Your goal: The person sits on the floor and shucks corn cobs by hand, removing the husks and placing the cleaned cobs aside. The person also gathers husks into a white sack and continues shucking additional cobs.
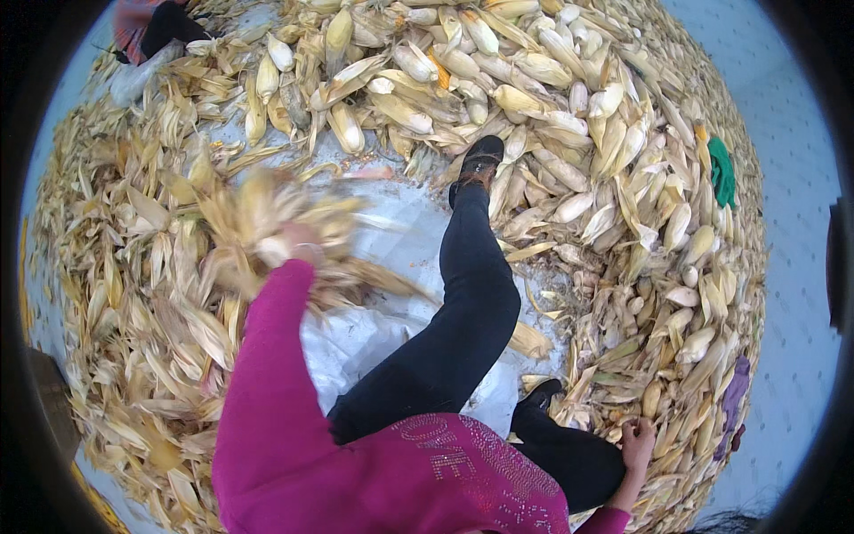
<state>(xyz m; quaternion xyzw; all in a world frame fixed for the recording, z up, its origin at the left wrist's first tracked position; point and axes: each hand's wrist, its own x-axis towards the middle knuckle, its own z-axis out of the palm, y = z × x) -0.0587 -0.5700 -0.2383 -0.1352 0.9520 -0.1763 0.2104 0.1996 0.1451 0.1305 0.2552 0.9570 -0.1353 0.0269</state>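
Note:
My left hand [297,241], at the end of a magenta sleeve, is blurred by motion. It grips a fanned-out bunch of dry corn husks [260,207], which is blurred too. Left of it spreads a deep heap of loose husks [133,287]. My right hand [637,437] is beside my bent right knee, above the edge of the corn pile. Its fingers are curled in, and whether anything small is between them is too unclear to tell. Many corn ears in their husks [567,120] are piled ahead and to the right; one shows bare orange kernels [439,70].
My outstretched leg [477,267] crosses the pale ground sheet. A white plastic sack [360,340] lies by my thigh. Green cloth [721,172] and purple cloth [735,397] rest on the pile's right edge. Another person [150,30] is partly visible at the upper left.

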